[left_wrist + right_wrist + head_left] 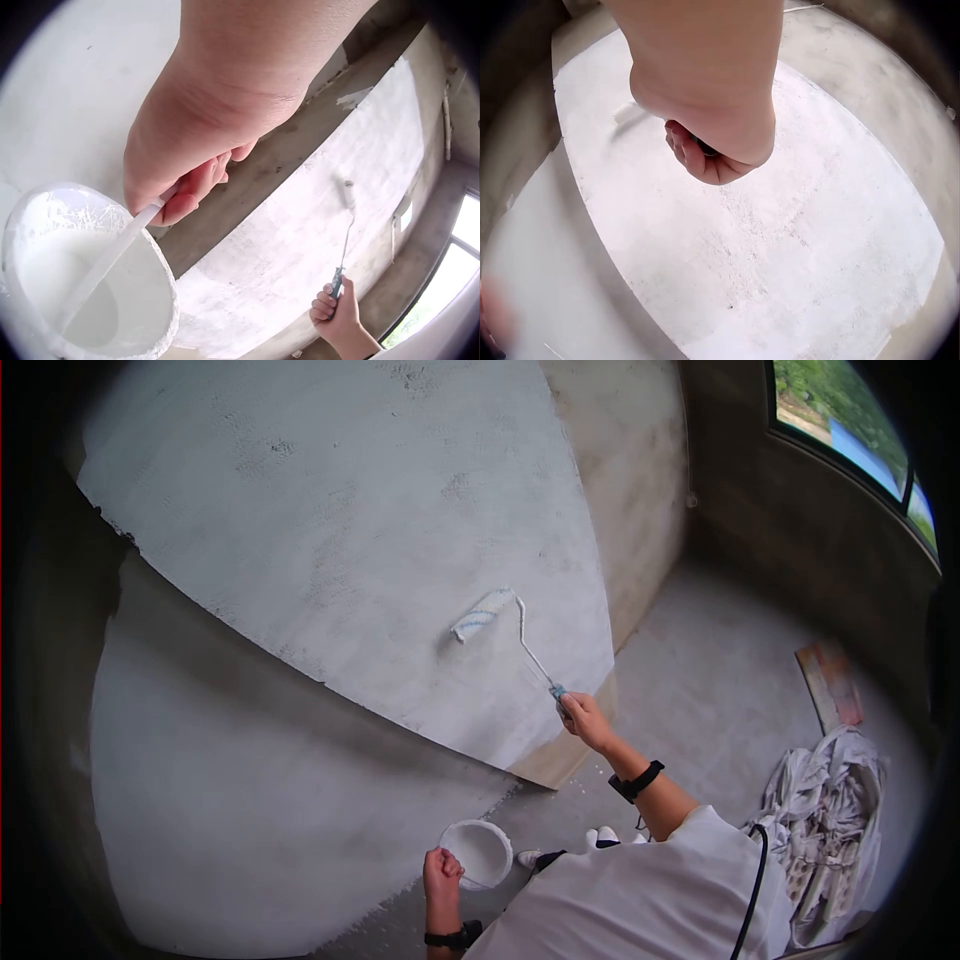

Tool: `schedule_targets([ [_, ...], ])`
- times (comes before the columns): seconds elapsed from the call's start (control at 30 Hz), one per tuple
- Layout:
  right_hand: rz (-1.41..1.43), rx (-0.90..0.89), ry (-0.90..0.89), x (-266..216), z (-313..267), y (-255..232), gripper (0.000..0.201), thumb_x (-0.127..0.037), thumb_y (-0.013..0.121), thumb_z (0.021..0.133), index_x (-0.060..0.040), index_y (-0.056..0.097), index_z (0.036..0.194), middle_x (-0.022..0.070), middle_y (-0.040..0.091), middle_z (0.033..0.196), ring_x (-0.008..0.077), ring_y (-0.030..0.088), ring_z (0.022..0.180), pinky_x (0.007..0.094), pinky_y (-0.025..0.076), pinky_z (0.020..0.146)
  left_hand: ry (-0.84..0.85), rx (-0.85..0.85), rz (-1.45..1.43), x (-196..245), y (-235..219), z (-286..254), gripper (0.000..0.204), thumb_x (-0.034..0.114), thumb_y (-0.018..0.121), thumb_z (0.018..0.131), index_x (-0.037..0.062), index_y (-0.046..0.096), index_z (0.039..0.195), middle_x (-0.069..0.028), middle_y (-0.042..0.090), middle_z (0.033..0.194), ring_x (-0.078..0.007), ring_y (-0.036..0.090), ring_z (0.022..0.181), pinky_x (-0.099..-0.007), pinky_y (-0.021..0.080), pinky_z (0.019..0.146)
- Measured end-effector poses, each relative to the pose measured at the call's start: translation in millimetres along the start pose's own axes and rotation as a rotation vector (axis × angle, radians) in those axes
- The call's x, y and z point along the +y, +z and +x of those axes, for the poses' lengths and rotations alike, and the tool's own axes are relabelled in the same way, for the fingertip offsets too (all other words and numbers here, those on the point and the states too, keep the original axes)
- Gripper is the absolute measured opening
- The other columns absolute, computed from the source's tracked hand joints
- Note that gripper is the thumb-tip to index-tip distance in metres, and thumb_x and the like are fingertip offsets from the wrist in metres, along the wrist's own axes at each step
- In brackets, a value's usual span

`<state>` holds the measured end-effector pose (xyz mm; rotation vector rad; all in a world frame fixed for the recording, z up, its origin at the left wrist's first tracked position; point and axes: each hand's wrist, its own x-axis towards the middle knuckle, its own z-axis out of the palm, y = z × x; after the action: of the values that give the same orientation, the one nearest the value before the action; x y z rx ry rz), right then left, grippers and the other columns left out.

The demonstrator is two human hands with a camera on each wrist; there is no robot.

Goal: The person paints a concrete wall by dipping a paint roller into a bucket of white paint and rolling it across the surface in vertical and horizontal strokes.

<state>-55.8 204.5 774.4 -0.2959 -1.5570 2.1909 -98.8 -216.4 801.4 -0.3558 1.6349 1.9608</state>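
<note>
My right hand (588,722) grips the blue-green handle (337,283) of a paint roller, its fingers wrapped round it. A bent wire frame leads to the white, blue-striped roller sleeve (484,613), which lies against the large white-coated wall surface (380,570). Low down, my left hand (441,873) holds a white bucket (171,319) by its thin white strap handle (112,256), fingers curled round the strap. White paint (56,274) shows inside, with dried smears along the bucket's inner wall. In the right wrist view, the wrist and fingers hide most of the roller handle.
Below the coated surface's lower edge lies another pale wall area (230,790). Bundled whitish sheeting (825,810) and a reddish-brown board (828,685) lie on the floor at right. A window (845,420) is at upper right. White shoes (600,836) show near the bucket.
</note>
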Motion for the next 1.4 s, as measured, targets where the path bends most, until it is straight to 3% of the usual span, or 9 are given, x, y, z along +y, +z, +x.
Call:
schedule_targets([
  [0.13, 0.193, -0.019, -0.103, -58.1, 23.6, -0.9, 0.042, -0.038, 0.045, 0.105, -0.0105, 0.045, 0.074, -0.006, 0.036, 0.058, 0.005, 0.029, 0.046, 0.0229, 0.024, 0.042, 0.007, -0.014, 0.012, 2.9, 1.9, -0.7, 0.025, 0.034, 0.051, 0.093, 0.0155, 0.049, 0.075, 0.0041, 0.033, 0.054, -0.0108, 0.033, 0.05, -0.0307, 0.033, 0.061],
  [0.23, 0.153, 0.028, -0.195, -106.3, 37.5, -1.2, 0.043, -0.039, 0.044, 0.105, -0.0108, 0.044, 0.073, -0.0064, 0.036, 0.058, 0.0052, 0.027, 0.046, 0.0224, 0.024, 0.042, -0.021, -0.041, -0.004, 2.9, -4.7, 2.6, 0.025, 0.034, 0.051, 0.092, 0.0156, 0.048, 0.075, 0.0043, 0.033, 0.054, -0.0105, 0.032, 0.05, -0.0307, 0.033, 0.061],
  [0.37, 0.134, 0.048, -0.113, -142.3, 44.9, -1.7, 0.047, -0.044, 0.043, 0.104, -0.012, 0.042, 0.07, -0.0063, 0.036, 0.058, 0.0052, 0.028, 0.047, 0.0237, 0.024, 0.043, -0.009, -0.044, 0.015, 5.3, -2.0, 0.4, 0.026, 0.035, 0.051, 0.092, 0.0155, 0.048, 0.075, 0.0042, 0.034, 0.055, -0.0104, 0.033, 0.051, -0.0305, 0.032, 0.062],
  [0.47, -0.011, 0.161, -0.108, -136.4, 45.6, -2.8, 0.049, -0.047, 0.043, 0.104, -0.0122, 0.041, 0.07, -0.0062, 0.036, 0.058, 0.0055, 0.03, 0.049, 0.0245, 0.025, 0.044, -0.003, -0.034, 0.023, 6.8, -2.0, -0.1, 0.026, 0.035, 0.051, 0.092, 0.0154, 0.048, 0.075, 0.0042, 0.034, 0.055, -0.0104, 0.034, 0.052, -0.0306, 0.032, 0.062],
  [0.53, 0.016, 0.113, -0.062, -120.6, 44.9, -9.2, 0.049, -0.048, 0.042, 0.104, -0.0122, 0.041, 0.07, -0.0061, 0.036, 0.058, 0.0058, 0.031, 0.05, 0.0247, 0.026, 0.045, -0.002, -0.025, 0.03, 9.3, 3.0, -3.1, 0.026, 0.035, 0.05, 0.092, 0.0152, 0.048, 0.076, 0.0042, 0.034, 0.056, -0.0104, 0.034, 0.052, -0.0307, 0.033, 0.063],
  [0.83, 0.046, -0.013, 0.131, 3.6, 15.7, -34.0, 0.047, -0.046, 0.04, 0.105, -0.0118, 0.044, 0.073, -0.0049, 0.039, 0.062, 0.0073, 0.034, 0.053, 0.0258, 0.031, 0.049, -0.015, -0.013, 0.067, 8.0, 5.3, 1.8, 0.025, 0.033, 0.048, 0.094, 0.0132, 0.046, 0.079, 0.0042, 0.033, 0.058, -0.0104, 0.032, 0.054, -0.0307, 0.033, 0.062],
  [1.07, -0.163, 0.065, 0.178, 80.7, -14.5, -56.9, 0.048, -0.044, 0.042, 0.105, -0.009, 0.048, 0.073, -0.0038, 0.041, 0.063, 0.0086, 0.038, 0.055, 0.0275, 0.034, 0.052, -0.042, -0.05, 0.072, 8.4, 1.3, 5.9, 0.025, 0.035, 0.051, 0.092, 0.0137, 0.048, 0.08, 0.0045, 0.034, 0.057, -0.0108, 0.034, 0.053, -0.0304, 0.034, 0.062],
  [1.2, -0.156, 0.123, 0.243, 76.1, -22.9, -61.4, 0.048, -0.043, 0.044, 0.104, -0.0083, 0.05, 0.072, -0.0035, 0.043, 0.063, 0.0085, 0.039, 0.056, 0.0276, 0.034, 0.053, -0.05, -0.052, 0.077, 8.5, 3.3, 3.0, 0.026, 0.037, 0.051, 0.092, 0.0138, 0.049, 0.079, 0.0044, 0.033, 0.058, -0.0109, 0.034, 0.053, -0.0302, 0.034, 0.062],
  [1.4, -0.156, 0.15, 0.073, 1.9, 8.8, -37.3, 0.049, -0.045, 0.046, 0.103, -0.0077, 0.05, 0.072, -0.0038, 0.042, 0.064, 0.008, 0.039, 0.059, 0.027, 0.034, 0.055, -0.056, -0.044, 0.094, 9.8, 11.7, -3.2, 0.027, 0.037, 0.051, 0.092, 0.0141, 0.049, 0.078, 0.0042, 0.032, 0.058, -0.011, 0.034, 0.053, -0.0299, 0.033, 0.062],
])
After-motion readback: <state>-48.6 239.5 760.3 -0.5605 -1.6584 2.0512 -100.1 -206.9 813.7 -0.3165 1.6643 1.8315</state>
